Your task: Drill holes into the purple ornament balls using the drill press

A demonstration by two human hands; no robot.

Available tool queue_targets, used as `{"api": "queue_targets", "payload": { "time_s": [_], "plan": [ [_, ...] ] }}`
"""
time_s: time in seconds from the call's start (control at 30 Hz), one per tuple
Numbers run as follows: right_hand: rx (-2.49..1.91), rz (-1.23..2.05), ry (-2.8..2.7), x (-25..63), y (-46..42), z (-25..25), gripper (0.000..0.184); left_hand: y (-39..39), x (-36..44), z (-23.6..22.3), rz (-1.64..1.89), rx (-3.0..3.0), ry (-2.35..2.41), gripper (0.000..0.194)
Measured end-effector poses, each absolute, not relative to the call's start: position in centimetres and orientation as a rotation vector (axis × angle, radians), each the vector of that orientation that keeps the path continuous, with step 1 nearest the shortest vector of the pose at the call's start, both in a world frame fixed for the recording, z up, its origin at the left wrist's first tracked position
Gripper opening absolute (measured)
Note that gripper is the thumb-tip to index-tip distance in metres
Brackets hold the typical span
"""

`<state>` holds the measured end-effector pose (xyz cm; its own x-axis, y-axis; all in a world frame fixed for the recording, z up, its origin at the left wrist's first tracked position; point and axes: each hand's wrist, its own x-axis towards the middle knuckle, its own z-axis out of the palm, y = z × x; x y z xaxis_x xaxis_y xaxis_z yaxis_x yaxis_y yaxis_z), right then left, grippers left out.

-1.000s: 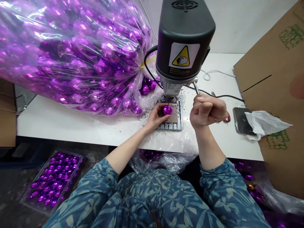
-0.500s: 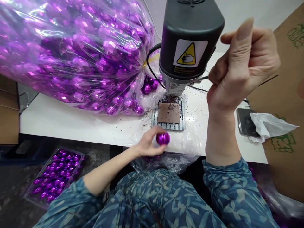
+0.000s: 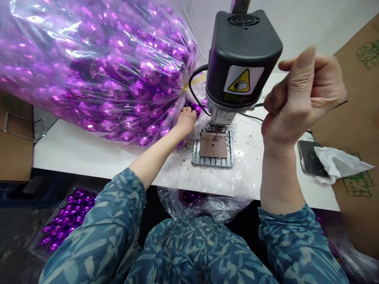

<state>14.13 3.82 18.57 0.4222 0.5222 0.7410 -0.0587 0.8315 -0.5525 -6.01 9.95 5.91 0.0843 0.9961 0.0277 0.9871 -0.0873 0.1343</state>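
Note:
My left hand (image 3: 186,118) reaches into the open mouth of a large clear bag of purple faceted balls (image 3: 97,75), fingers curled among loose balls (image 3: 197,107); what they grip is hidden. My right hand (image 3: 299,98) is raised beside the black bench drill (image 3: 241,63), closed round its thin metal feed lever (image 3: 257,105). Under the drill bit lies a bare brown plate on a grey slotted base (image 3: 213,149).
Dark drilling chips speckle the white table (image 3: 89,152). A phone (image 3: 309,157) with crumpled tissue (image 3: 340,163) lies right, beside a cardboard box (image 3: 355,118). A bag with purple balls (image 3: 195,199) hangs under the table edge; a tray of balls (image 3: 65,221) sits on the floor.
My left hand dropped the drilled ball below the table edge and moved up into the big bag. My right hand raised the lever from low to high.

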Motion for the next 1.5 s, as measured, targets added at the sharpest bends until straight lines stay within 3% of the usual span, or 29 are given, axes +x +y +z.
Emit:
{"api": "queue_targets", "payload": {
  "time_s": [0.17,0.33,0.4,0.53,0.67,1.07,1.5],
  "plan": [
    [-0.475,0.377,-1.09,14.0,4.0,18.5,0.046,13.2,-6.1,4.8,0.232,2.137,2.113,0.045],
    [-0.414,0.348,-1.055,13.8,4.2,18.3,0.045,9.5,-8.7,3.8,1.155,1.972,1.705,0.052],
    [-0.416,0.363,-1.058,13.8,4.2,18.3,0.044,6.7,-9.1,3.5,1.358,1.741,1.464,0.048],
    [-0.391,0.335,-1.039,13.5,4.4,18.3,0.049,1.6,-8.0,1.7,1.23,1.263,1.146,0.043],
    [-0.46,0.295,-1.045,13.3,4.4,18.4,0.06,0.0,-6.5,-0.6,1.117,1.094,1.072,0.056],
    [-0.441,0.36,-1.009,13.2,3.9,18.6,0.045,1.8,-3.5,-2.0,1.244,1.267,1.218,0.058],
    [-0.41,0.404,-1.032,13.3,3.6,18.4,0.042,0.8,-1.5,-1.9,1.276,1.489,1.319,0.058]
  ]
}}
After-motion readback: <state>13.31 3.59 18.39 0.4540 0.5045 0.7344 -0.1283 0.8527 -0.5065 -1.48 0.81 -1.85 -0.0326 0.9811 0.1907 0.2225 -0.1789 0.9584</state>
